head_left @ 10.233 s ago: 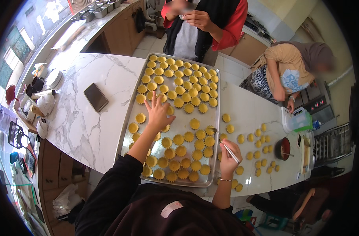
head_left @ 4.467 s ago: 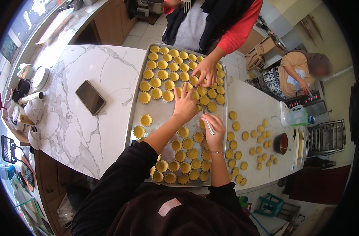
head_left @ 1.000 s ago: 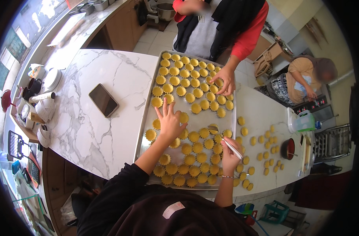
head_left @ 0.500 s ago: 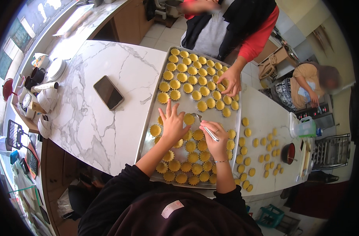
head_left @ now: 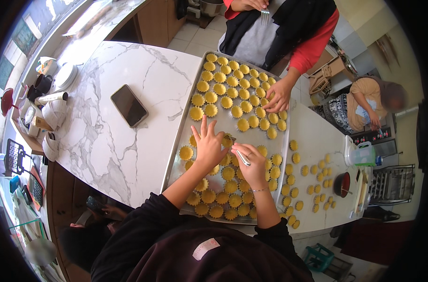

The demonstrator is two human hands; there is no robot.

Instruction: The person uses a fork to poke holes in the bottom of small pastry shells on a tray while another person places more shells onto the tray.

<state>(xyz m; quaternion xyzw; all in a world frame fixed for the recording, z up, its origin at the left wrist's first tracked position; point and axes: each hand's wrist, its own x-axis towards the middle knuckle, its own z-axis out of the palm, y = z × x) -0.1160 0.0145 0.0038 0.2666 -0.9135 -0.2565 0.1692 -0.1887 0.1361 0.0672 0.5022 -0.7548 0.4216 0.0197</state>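
A large metal tray (head_left: 174, 162) carries many yellow fluted tart shells (head_left: 219, 89) in rows. Over its middle, my left hand (head_left: 209, 148) is spread, with forefinger and thumb at the near-left edge of one tart shell (head_left: 227, 140); whether they grip it is hard to tell. My right hand (head_left: 252, 167) is closed around the handle of a fork (head_left: 242, 157). The fork's tines are down at that same shell, partly hidden. More shells lie beneath and around both wrists.
Across the tray, a person in red sleeves touches a shell with one hand (head_left: 279, 95) and holds another fork (head_left: 265, 17). A phone (head_left: 129, 105) lies on the marble table (head_left: 94, 141). Loose shells (head_left: 312, 189) and a dark bowl (head_left: 342, 184) are at right. Another person stands beyond.
My right hand and fork have shifted slightly left and up, the tines now over the shell. The person opposite has brought the other fork lower into view.
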